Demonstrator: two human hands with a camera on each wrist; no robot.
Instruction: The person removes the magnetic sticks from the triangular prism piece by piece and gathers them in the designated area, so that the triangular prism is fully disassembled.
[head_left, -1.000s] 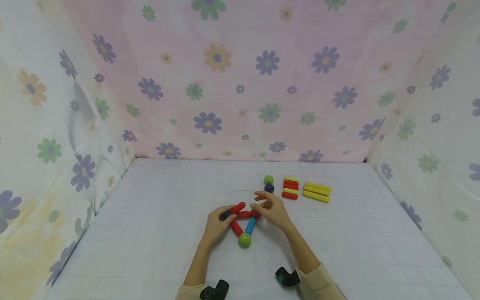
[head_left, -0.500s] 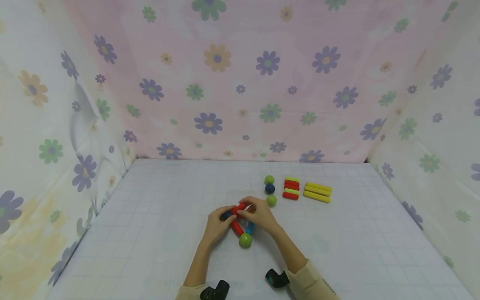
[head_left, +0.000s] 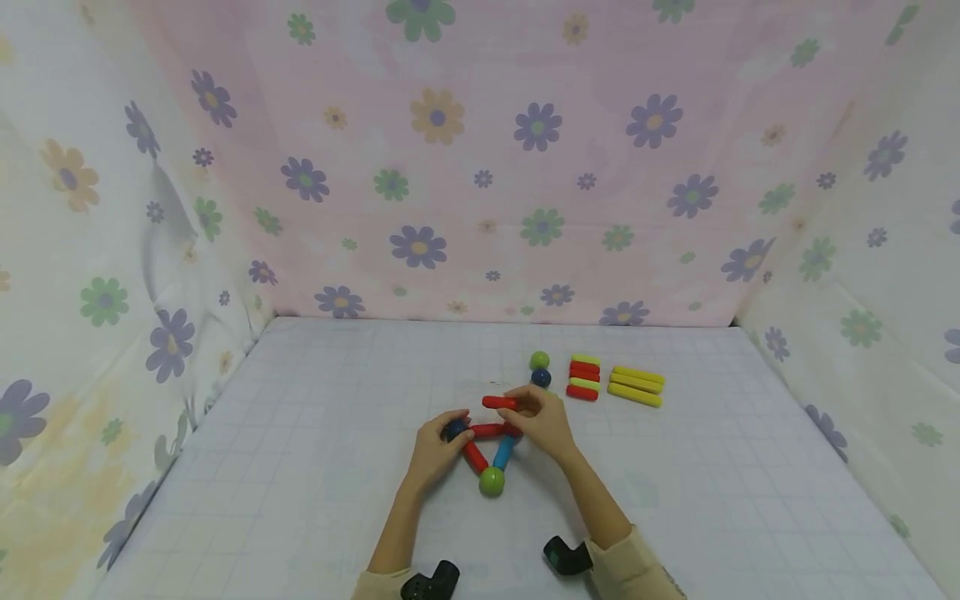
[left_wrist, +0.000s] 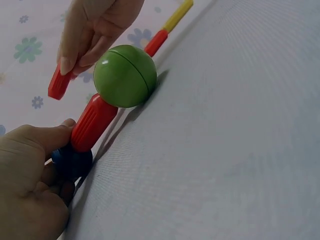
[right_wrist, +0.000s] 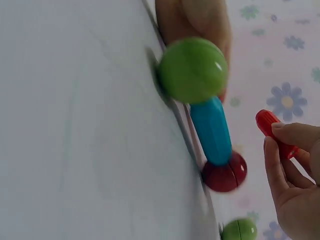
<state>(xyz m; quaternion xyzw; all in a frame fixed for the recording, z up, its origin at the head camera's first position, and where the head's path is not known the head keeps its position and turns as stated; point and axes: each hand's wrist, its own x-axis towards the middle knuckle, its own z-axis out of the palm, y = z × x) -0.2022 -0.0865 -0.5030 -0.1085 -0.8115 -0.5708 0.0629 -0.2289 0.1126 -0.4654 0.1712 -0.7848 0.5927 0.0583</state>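
A small triangle of rods and balls lies on the white table. Its green ball [head_left: 492, 482] is the corner nearest the person, joined to a red rod [left_wrist: 94, 122] and a blue rod [right_wrist: 211, 131]. A dark red ball [right_wrist: 225, 172] forms the right corner, a dark blue ball [left_wrist: 71, 162] the left one. Another red rod [head_left: 487, 431] spans the far side. My left hand [head_left: 435, 452] holds the dark blue ball between thumb and fingers. Just beyond the triangle, my right hand [head_left: 546, 423] pinches a loose short red rod [head_left: 498, 402], raised off the table.
Behind the right hand stand a loose green ball [head_left: 539, 360] and a dark blue ball [head_left: 541, 378]; another green ball [right_wrist: 240, 230] is mostly hidden in the head view. Farther right lie short red and yellow-green rods [head_left: 584, 377], then long yellow rods [head_left: 636, 386]. Flowered cloth surrounds the table.
The right hand reached left to the loose red rod beside the dark blue ball, took hold of it and drew it back rightward. The left hand stayed on the ball.
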